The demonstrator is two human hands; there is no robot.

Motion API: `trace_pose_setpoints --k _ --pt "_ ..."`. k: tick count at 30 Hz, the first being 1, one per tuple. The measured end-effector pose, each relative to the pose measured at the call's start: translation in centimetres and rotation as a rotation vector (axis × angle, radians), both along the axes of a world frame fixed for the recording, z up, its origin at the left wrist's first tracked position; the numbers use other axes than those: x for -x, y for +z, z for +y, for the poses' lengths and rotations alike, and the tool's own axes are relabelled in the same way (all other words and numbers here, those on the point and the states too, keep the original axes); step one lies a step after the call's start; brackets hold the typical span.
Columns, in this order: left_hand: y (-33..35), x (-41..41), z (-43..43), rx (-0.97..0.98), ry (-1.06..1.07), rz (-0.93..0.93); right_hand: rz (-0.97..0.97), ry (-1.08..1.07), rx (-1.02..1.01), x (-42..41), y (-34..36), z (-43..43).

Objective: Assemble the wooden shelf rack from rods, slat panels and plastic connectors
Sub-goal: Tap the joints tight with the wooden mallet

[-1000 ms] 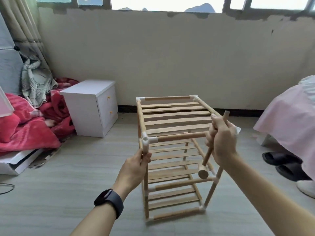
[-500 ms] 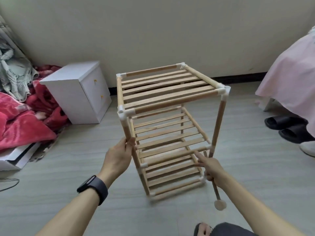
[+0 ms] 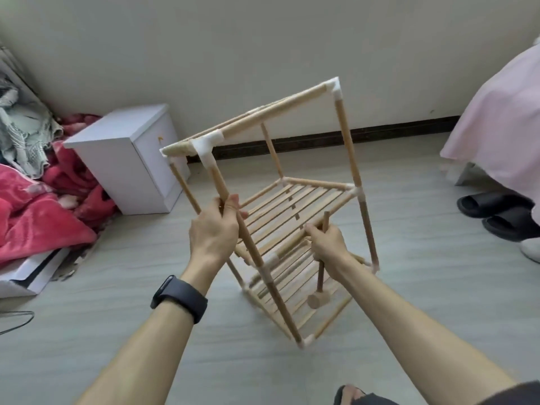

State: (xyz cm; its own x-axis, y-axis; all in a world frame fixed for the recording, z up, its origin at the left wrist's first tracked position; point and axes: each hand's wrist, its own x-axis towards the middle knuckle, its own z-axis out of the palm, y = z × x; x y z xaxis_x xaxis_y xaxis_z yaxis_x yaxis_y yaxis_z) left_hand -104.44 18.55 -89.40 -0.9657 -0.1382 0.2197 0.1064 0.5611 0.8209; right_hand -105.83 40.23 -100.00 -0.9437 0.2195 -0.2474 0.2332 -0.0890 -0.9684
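Toe of a dark slipper [image 3: 349, 394] at 6 o'clock, hard on the bottom edge. Bare forearms reaching in from 7 and 5, black band [image 3: 178, 298] on the left wrist. Left hand [image 3: 214, 232] at centre, fingers and thumb curled tight round the front upright [image 3: 219, 185] of the wooden rack [image 3: 347, 147]. Right hand [image 3: 328, 244] just beside it toward 3 o'clock, closed round the handle of a small wooden mallet [image 3: 318, 299], head hanging down, knuckles against the middle shelf's front rail [image 3: 292, 244]; any grip on the rail itself unclear. Rack tipped, top toward 1 o'clock, one bottom corner low at 5 o'clock near the grey plank floor [image 3: 438, 287]; contact there hard to judge. Slats [image 3: 292, 206] in place, a white plastic connector [image 3: 209, 144] at each visible joint.

Farther off: white cabinet [image 3: 125, 159] at 10 o'clock, red blanket [image 3: 35, 223] at 9, black sandals [image 3: 496, 211] at 3, pink bedcover [image 3: 502, 112] at 2, plain wall [image 3: 263, 39] at 12.

Likely hazards from here: a rod working loose from a push-fit joint under the twist of a two-point hold on a tilted frame; the dangling mallet head knocking the lower slats; the low corner skidding on smooth flooring.

No brand, label or legible writing anywhere.
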Motion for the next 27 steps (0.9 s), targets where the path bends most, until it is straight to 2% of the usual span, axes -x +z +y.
trace_pose_setpoints --k 4,9,12,16,19,21,24,26,27 --pt "1.8 -0.6 0.4 -0.152 0.119 0.119 0.120 -0.025 -0.213 1.5 3.2 0.0" --pt "2.1 -1.1 -1.7 -0.368 0.271 0.130 0.137 0.039 -0.283 3.2 5.5 -1.0" --pt "0.1 -1.6 -3.7 -0.446 0.293 -0.019 0.084 0.122 -0.387 3.9 5.5 -1.5" --pt "-4.3 -2.7 -5.7 -0.490 0.194 -0.389 -0.057 0.223 -0.716 4.1 3.5 -1.3" --pt "-6.1 -3.5 -5.9 -0.517 0.211 -0.579 -0.114 0.301 -0.794 3.8 2.0 -1.3" --pt "-6.8 -4.5 -5.7 -0.438 0.187 -0.693 -0.135 0.326 -0.849 3.4 1.6 -1.4" --pt "-7.5 -6.2 -6.0 -0.259 0.023 -0.828 -0.147 0.374 -0.957 2.6 0.8 -1.2" --pt "-7.9 -6.9 -6.4 0.077 -0.150 -0.864 -0.136 0.398 -0.990 2.1 0.0 -0.9" --pt "-8.0 -6.9 -6.5 0.291 -0.219 -0.809 -0.124 0.393 -0.992 1.8 -0.3 -0.8"
